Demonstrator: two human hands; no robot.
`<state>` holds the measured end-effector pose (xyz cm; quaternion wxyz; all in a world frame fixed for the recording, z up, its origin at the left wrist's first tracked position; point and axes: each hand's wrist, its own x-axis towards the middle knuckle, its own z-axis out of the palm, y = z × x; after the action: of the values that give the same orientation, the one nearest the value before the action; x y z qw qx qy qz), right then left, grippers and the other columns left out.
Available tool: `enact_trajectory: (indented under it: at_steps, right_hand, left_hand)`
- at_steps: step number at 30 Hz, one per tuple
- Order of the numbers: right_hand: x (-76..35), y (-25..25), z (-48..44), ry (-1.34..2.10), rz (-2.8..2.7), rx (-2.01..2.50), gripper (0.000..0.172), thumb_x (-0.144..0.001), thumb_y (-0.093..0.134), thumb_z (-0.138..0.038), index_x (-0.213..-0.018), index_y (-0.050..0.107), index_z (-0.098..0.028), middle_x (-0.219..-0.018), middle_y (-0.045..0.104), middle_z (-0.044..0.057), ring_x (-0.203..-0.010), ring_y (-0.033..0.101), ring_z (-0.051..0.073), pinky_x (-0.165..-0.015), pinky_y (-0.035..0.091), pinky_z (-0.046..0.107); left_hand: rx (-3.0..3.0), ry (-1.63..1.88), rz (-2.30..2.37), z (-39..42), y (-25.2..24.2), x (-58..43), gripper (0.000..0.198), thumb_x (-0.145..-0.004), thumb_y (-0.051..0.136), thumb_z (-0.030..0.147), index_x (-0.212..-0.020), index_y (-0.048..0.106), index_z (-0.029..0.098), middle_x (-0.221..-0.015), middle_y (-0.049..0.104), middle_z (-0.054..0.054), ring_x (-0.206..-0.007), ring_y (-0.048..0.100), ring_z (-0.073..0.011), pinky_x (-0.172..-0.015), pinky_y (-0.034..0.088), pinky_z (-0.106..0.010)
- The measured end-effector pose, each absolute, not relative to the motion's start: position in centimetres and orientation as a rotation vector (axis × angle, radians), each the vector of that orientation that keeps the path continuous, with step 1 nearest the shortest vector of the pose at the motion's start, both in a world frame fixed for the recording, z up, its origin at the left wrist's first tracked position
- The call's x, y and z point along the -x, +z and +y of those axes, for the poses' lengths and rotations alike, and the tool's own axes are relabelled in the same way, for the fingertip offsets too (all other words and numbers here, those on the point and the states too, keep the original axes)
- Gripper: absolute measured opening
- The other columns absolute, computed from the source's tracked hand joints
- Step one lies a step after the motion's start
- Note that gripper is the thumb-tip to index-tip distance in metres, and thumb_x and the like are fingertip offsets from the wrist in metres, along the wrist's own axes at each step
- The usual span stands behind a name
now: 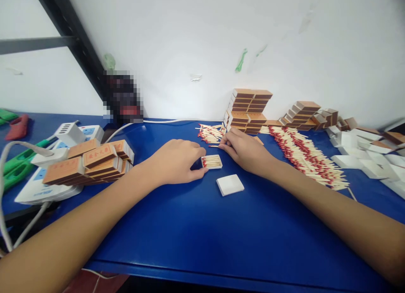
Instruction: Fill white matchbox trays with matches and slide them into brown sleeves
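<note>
A white matchbox tray [215,167] with red-headed matches in it lies on the blue table. My left hand [177,161] holds the tray's left end between thumb and fingers. Just beyond the tray's right end, my right hand [243,149] pinches a match [214,146] whose red head points left. Behind it is a small loose pile of matches [209,133], partly hidden by the right hand. Nearer to me sits another white matchbox tray [230,185], apparently upside down. To the right, a long spread of matches [303,156] covers the table beside my right forearm.
Stacked brown matchboxes [249,109] stand by the wall, with more boxes [300,114] to their right. White trays [363,151] heap up at far right. At left, matchboxes [98,162] rest on a power strip [47,192] with white cables. The table's front edge [190,272] runs below.
</note>
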<state>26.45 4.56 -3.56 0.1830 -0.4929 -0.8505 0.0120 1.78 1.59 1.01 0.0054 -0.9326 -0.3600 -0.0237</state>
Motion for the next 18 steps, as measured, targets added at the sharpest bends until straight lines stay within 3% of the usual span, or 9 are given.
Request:
enact_trajectory:
  at_steps: [18]
  right_hand:
    - [-27.7, -3.5, 4.6, 0.021, -2.481, 1.436, 0.009, -0.102, 0.052, -0.027, -0.100, 0.059, -0.022, -0.103, 0.066, 0.009, -0.085, 0.062, 0.024, -0.069, 0.042, 0.034]
  left_hand:
    - [2.925, -0.068, -1.116, 1.6, 1.1, -1.8, 0.026, -0.098, 0.058, 0.041, -0.093, 0.071, 0.019, -0.093, 0.074, -0.006, -0.078, 0.068, -0.0210, -0.062, 0.038, -0.033]
